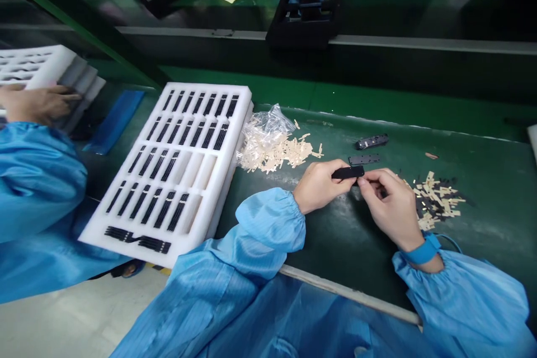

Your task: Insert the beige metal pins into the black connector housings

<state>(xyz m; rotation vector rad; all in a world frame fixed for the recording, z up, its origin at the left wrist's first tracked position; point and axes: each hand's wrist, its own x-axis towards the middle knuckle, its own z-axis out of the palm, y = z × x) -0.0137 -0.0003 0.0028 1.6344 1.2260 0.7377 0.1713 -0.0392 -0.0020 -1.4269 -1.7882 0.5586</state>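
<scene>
My left hand (pixel 322 185) grips a small black rectangular part (pixel 348 172) between thumb and fingers, above the green work surface. At its right end, the fingers of my right hand (pixel 389 201) are pinched together; whether they hold a smaller piece is hidden. Behind my hands lie a flat black strip (pixel 364 160) and a thicker black part (pixel 371 141). To the right of my right hand spreads a pile of small cream-coloured pieces (pixel 438 196) mixed with black bits. A clear plastic bag (pixel 271 123) rests by a larger heap of cream pieces (pixel 289 152) on the left.
A white foam tray (pixel 197 179) with rows of black parts stands left of me. Beyond it lies a blue strip (pixel 115 120). A co-worker's hand (pixel 39 102) rests on stacked foam trays (pixel 54 64). Black trays (pixel 310 5) sit on the back shelf.
</scene>
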